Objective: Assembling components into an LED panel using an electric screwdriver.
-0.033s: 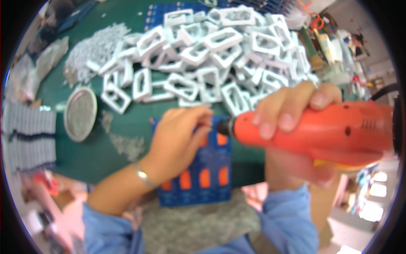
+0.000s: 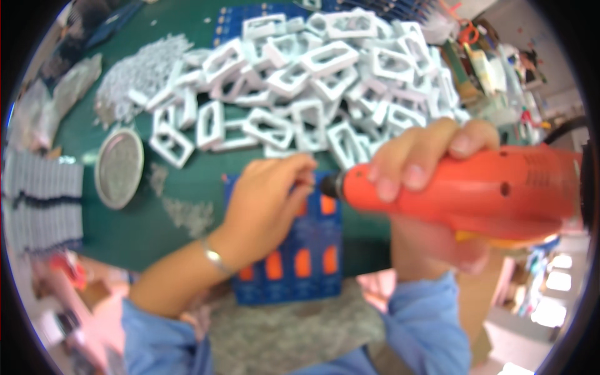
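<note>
My right hand (image 2: 425, 156) is wrapped round a red electric screwdriver (image 2: 487, 190), held sideways with its black nose (image 2: 331, 185) pointing left. My left hand (image 2: 265, 200) has thumb and forefinger pinched together just left of that nose. Whatever the pinch holds is too small and blurred to make out. Below both hands lies a blue board (image 2: 287, 290) with orange pieces (image 2: 303, 263) set in rows. My left hand covers its upper left part.
A large heap of white rectangular frames (image 2: 328, 57) fills the back of the green table (image 2: 181, 231). Small white parts (image 2: 144, 69) are piled at back left, above a round metal dish (image 2: 120, 169). Stacked grey pieces (image 2: 47, 206) stand at far left; another blue board (image 2: 228, 22) lies behind the heap.
The screwdriver and my right hand have shifted very slightly left. My left hand and the blue board look unchanged.
</note>
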Available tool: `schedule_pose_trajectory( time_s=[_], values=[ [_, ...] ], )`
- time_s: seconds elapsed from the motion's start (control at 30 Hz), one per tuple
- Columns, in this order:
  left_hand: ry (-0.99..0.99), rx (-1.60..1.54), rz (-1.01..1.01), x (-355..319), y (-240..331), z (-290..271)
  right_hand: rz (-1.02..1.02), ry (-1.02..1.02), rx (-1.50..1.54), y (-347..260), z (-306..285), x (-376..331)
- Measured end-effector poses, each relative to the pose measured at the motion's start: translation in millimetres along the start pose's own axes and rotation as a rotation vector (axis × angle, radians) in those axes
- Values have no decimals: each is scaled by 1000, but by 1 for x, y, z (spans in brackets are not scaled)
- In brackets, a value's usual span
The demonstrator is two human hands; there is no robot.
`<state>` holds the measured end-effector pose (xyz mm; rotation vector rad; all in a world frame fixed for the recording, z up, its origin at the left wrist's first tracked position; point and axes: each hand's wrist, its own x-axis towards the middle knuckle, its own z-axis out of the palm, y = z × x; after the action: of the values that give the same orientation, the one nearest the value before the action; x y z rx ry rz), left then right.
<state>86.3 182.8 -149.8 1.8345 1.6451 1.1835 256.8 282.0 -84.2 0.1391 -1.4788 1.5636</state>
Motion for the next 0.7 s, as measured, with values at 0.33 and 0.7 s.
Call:
schedule_pose_trajectory(
  time_s=[0.33,0.7],
  values=[
    [-70,152,39,0,-8,10,171,63,-140,21,-1,0],
    [-29,319,22,-6,0,5,124,-134,-231,30,-6,4]
  ],
)
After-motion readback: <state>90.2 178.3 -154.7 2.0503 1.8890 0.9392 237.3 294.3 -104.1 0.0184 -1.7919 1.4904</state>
